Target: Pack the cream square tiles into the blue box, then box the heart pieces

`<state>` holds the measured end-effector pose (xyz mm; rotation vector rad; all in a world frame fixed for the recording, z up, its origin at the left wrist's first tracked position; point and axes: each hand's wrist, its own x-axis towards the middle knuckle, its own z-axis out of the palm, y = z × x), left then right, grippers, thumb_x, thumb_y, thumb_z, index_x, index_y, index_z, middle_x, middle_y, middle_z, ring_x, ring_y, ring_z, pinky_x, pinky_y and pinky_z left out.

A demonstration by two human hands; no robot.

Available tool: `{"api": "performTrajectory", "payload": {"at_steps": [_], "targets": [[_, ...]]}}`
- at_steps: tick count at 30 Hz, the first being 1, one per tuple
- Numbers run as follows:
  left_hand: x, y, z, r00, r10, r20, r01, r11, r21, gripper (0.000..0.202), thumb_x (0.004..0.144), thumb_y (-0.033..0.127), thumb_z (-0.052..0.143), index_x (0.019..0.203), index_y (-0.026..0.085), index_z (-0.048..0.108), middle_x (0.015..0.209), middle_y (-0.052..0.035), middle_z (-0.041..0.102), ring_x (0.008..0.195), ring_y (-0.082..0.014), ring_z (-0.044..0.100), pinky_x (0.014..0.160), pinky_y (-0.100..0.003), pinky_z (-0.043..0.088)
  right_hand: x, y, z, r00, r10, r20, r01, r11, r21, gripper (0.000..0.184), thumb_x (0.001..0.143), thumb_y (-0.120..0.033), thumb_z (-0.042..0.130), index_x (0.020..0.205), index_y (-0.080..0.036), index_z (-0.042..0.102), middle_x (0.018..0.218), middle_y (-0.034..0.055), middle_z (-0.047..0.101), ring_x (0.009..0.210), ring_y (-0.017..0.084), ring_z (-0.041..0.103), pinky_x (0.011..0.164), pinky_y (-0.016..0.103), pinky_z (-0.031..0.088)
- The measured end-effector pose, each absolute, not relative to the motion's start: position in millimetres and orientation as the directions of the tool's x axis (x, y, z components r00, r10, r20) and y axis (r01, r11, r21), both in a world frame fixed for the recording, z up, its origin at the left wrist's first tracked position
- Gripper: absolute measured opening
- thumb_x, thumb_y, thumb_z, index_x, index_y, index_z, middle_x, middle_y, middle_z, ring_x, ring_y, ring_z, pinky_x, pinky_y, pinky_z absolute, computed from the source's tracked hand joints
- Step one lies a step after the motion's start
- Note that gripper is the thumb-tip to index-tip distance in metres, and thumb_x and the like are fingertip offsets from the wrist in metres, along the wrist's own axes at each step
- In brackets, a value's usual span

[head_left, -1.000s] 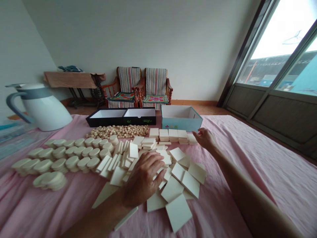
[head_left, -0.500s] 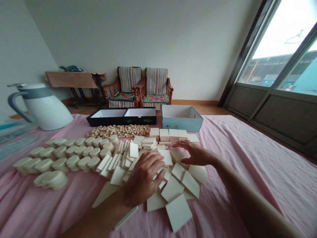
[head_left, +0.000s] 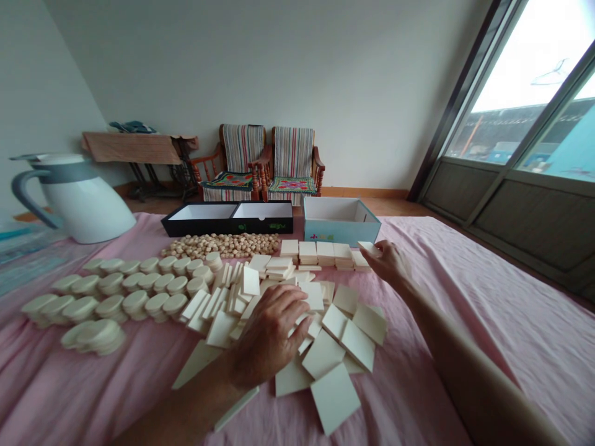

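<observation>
A loose heap of cream square tiles (head_left: 341, 344) lies on the pink cloth in front of me. My left hand (head_left: 269, 337) rests palm down on the heap, fingers curled over the tiles. My right hand (head_left: 388, 263) reaches to the far right end of a neat row of stacked square tiles (head_left: 320, 253) and pinches one square tile (head_left: 370, 248) above the last stack. Just behind that row stands an open light blue box (head_left: 341, 232).
An open black box (head_left: 230, 226) with two compartments sits at the back, with a pile of small wooden beads (head_left: 223, 244) before it. Rows of cream oval pieces (head_left: 121, 294) fill the left. A white jug (head_left: 77, 198) stands far left. A window wall runs along the right.
My right hand came back to the heap, took a square tile and carried it out again to the right end of the stacked row. My left hand stayed on the heap.
</observation>
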<state>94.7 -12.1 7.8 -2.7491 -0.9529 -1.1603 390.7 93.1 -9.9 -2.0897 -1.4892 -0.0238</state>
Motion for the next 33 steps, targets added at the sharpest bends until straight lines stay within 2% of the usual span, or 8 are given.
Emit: {"api": "performTrajectory", "payload": {"at_steps": [2,5,8,11,15,21,27,33], "targets": [[95.0,-12.3,7.9,0.542,0.53,0.652,0.535,-0.816,0.218,0.007,0.085,0.016,0.056,0.089,0.016,0.062,0.097,-0.0075,0.066,0.101,-0.0225,0.056,0.091,-0.041,0.048,387.9,93.8,-13.2,0.406,0.854,0.325,0.885,-0.28,-0.372,0.059,0.076,-0.066,0.047,0.097,-0.013,0.064,0.096,0.017,0.066,0.082,0.027,0.063,0.059,0.031,0.04],[94.7,-12.6,8.0,0.544,0.534,0.647,0.537,-0.814,0.221,0.008,0.086,0.016,0.055,0.089,0.017,0.062,0.098,-0.0075,0.066,0.101,-0.0222,0.056,0.091,-0.041,0.048,382.8,91.5,-12.5,0.39,0.863,0.322,0.903,-0.291,-0.316,0.065,0.08,-0.068,0.04,0.101,-0.011,0.064,0.097,0.0212,0.067,0.085,0.029,0.064,0.059,0.032,0.04],[94.0,-12.8,8.1,0.546,0.537,0.643,0.54,-0.812,0.219,0.008,0.086,0.016,0.055,0.089,0.017,0.062,0.098,-0.0076,0.066,0.102,-0.0223,0.056,0.091,-0.041,0.048,384.1,88.6,-8.8,0.359,0.888,0.287,0.914,-0.272,-0.302,0.065,0.087,-0.064,0.028,0.092,-0.012,0.067,0.086,0.0207,0.068,0.077,0.028,0.065,0.055,0.031,0.037],[94.0,-13.0,8.8,0.546,0.534,0.645,0.541,-0.813,0.214,0.008,0.085,0.016,0.056,0.089,0.017,0.062,0.098,-0.0075,0.066,0.101,-0.0221,0.057,0.091,-0.041,0.048,391.1,86.9,-5.8,0.349,0.897,0.272,0.917,-0.267,-0.296,0.061,0.092,-0.054,0.021,0.085,-0.014,0.068,0.079,0.0181,0.069,0.071,0.026,0.065,0.052,0.031,0.034],[94.5,-12.8,9.7,0.543,0.53,0.651,0.546,-0.812,0.206,0.008,0.085,0.016,0.056,0.088,0.017,0.063,0.097,-0.0075,0.066,0.1,-0.0219,0.058,0.091,-0.041,0.049,399.2,86.1,-5.3,0.348,0.893,0.285,0.919,-0.266,-0.291,0.047,0.091,-0.044,0.03,0.088,-0.017,0.068,0.084,0.0149,0.071,0.075,0.023,0.065,0.054,0.029,0.034],[93.8,-12.5,8.8,0.544,0.534,0.647,0.54,-0.813,0.218,0.008,0.085,0.016,0.056,0.089,0.017,0.063,0.098,-0.0072,0.066,0.101,-0.022,0.057,0.091,-0.041,0.048,402.5,87.3,-10.8,0.356,0.888,0.292,0.916,-0.269,-0.297,0.042,0.088,-0.042,0.035,0.083,-0.019,0.069,0.082,0.0139,0.071,0.073,0.024,0.064,0.053,0.029,0.032],[94.1,-12.9,9.0,0.542,0.53,0.652,0.543,-0.813,0.209,0.008,0.085,0.016,0.056,0.088,0.017,0.063,0.098,-0.0074,0.066,0.1,-0.0219,0.057,0.09,-0.041,0.049,402.7,93.3,-20.0,0.264,0.914,0.309,0.925,-0.148,-0.35,0.024,0.08,-0.029,0.048,0.086,-0.018,0.069,0.085,0.009,0.072,0.074,0.021,0.064,0.057,0.027,0.037],[94.4,-12.7,9.5,0.542,0.527,0.655,0.546,-0.813,0.202,0.008,0.084,0.016,0.056,0.087,0.017,0.063,0.096,-0.0074,0.066,0.098,-0.0222,0.058,0.089,-0.041,0.049,406.1,97.7,-25.9,0.236,0.912,0.335,0.91,-0.087,-0.405,0.027,0.081,-0.024,0.045,0.094,-0.019,0.068,0.09,0.0073,0.071,0.08,0.02,0.065,0.064,0.027,0.042]]}}
